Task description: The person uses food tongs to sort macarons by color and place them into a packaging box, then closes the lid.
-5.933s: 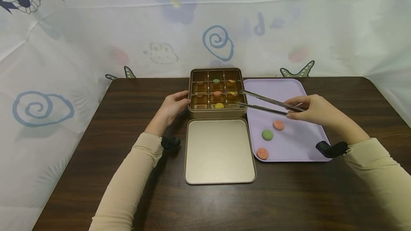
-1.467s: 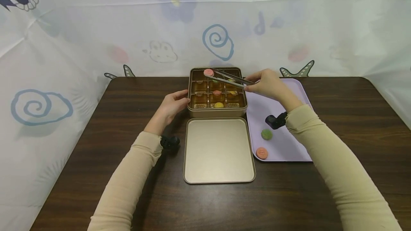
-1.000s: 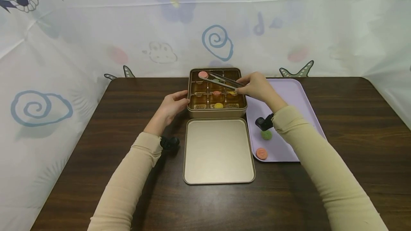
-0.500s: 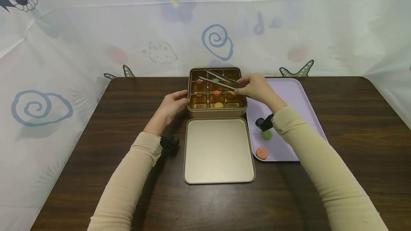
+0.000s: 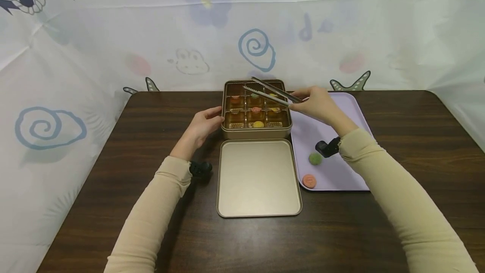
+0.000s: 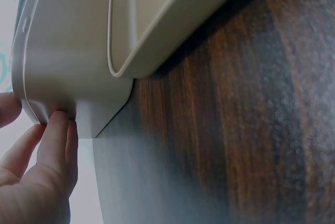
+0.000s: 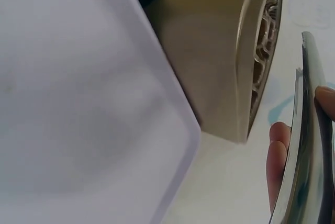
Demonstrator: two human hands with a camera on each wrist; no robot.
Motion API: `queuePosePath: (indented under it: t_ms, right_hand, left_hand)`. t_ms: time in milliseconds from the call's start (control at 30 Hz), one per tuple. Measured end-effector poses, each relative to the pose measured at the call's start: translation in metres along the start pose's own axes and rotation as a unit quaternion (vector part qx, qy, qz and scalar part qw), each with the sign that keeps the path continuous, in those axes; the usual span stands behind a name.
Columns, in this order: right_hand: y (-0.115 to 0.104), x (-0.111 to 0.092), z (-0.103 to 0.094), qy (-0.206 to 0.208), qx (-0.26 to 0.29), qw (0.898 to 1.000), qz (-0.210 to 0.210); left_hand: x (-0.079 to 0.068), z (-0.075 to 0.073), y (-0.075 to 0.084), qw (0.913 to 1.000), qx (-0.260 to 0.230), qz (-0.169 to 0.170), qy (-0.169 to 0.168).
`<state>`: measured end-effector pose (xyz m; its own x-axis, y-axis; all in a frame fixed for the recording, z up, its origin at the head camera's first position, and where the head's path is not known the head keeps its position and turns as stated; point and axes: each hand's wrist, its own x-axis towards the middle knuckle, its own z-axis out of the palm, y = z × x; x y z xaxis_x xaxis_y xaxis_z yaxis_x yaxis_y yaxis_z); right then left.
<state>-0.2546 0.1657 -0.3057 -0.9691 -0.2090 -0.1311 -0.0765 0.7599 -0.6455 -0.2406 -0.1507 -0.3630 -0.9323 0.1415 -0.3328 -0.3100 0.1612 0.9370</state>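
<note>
Dark wood table, printed cloth behind.
Grips tongs with right hand over one nine-compartment tin; touches its side with extended fingers of left hand. Counts six visible discs inside, two on one tray below right hand, one lid nearer.

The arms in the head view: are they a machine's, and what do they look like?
No, a person's. The left sleeve and right sleeve are plain cream and wrinkled, with cuffs that look folded. A small black camera sits at each wrist, left and right. The left hand and right hand wear no gloves.
</note>
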Motion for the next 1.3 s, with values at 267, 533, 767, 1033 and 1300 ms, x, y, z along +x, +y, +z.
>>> queuePosePath:
  t_ms: [267, 533, 767, 1033, 1300]
  right_hand:
    - [0.017, -0.034, -0.028, 0.001, -0.019, 1.000, -0.004]
    - [0.051, -0.066, -0.047, -0.001, -0.058, 0.998, -0.002]
    - [0.081, -0.094, -0.056, -0.025, -0.064, 0.998, 0.013]
    - [0.104, -0.120, -0.058, -0.031, -0.046, 0.998, 0.015]
    - [0.123, -0.132, -0.053, -0.044, -0.052, 0.997, 0.019]
  left_hand:
    - [-0.003, 0.001, 0.002, 1.0000, -0.005, 0.005, 0.001]
    - [-0.002, 0.000, 0.000, 1.0000, -0.006, 0.004, 0.001]
    - [-0.002, -0.001, -0.001, 1.0000, -0.005, 0.006, -0.003]
    - [-0.003, 0.000, 0.000, 1.0000, -0.006, 0.002, 0.000]
    - [-0.001, 0.001, 0.001, 0.9999, -0.007, 0.007, 0.003]
